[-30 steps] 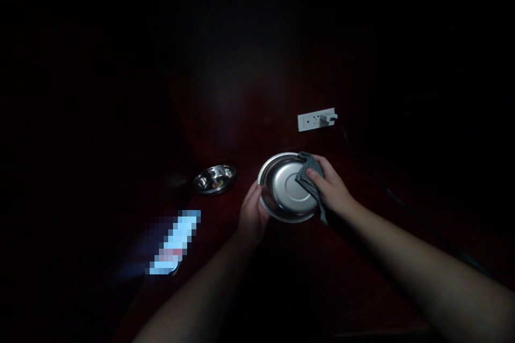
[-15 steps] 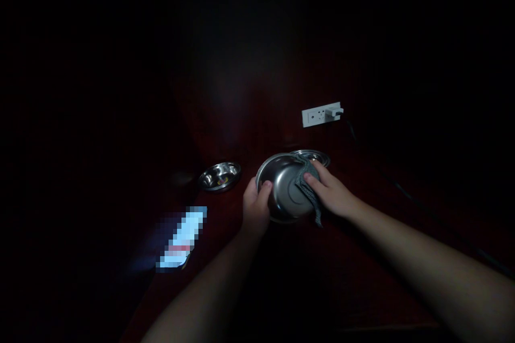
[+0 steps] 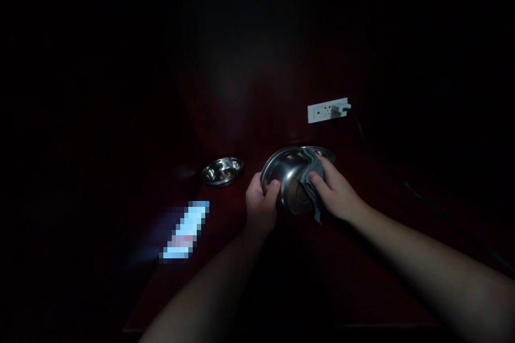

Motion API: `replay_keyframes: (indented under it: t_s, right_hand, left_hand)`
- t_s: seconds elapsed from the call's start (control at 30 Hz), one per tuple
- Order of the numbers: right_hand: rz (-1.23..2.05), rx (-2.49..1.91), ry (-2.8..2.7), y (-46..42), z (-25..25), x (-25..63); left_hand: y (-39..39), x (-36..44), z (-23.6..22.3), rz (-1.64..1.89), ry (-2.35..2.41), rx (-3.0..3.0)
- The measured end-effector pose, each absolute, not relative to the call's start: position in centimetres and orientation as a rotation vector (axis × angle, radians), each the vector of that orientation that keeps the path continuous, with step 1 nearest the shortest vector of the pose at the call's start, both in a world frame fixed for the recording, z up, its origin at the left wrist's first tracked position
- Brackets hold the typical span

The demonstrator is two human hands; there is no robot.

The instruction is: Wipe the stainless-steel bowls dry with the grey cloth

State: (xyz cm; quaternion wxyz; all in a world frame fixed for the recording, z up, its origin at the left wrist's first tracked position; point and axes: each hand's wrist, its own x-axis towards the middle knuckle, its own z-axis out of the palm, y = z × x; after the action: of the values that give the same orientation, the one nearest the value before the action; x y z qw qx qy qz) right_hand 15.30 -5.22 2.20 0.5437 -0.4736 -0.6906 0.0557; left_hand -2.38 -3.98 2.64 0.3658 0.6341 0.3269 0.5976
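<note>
A shiny metal bowl (image 3: 287,177) is held up tilted, its rounded outside turned toward me. My left hand (image 3: 261,203) grips its left rim, thumb on the outer wall. Folded over the bowl's right side is a grey-green cloth (image 3: 309,179), which my right hand (image 3: 336,190) pinches against the metal, one end dangling below. Behind the held bowl, a second metal dish (image 3: 326,153) is mostly covered from view. To the left, another shallow metal bowl (image 3: 222,172) rests upright with a small yellowish mark inside.
A bright, pixelated phone-like screen (image 3: 187,230) lies near the left edge of the dark red table (image 3: 225,225). On the wall behind, a white socket plate (image 3: 322,111) holds a plug (image 3: 341,109), and a dark cable (image 3: 426,198) trails along the right. The surroundings are very dark.
The held bowl has tipped so that more of its outer bottom faces sideways and less of its base shows. Both hands keep their hold. The view has shifted slightly.
</note>
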Motion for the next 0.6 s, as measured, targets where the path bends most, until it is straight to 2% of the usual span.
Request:
replay_keyframes:
  t_s: [0.17,0.6]
  right_hand:
    - [-0.014,-1.189,-1.626,-5.37,2.32,15.18]
    - [0.021,-1.221,-1.557,-5.43,2.26,15.17]
  left_hand:
    - [-3.72,-2.25,2.29,1.546,0.832,1.605]
    - [-3.59,-2.32,2.60,1.576,0.833,1.539]
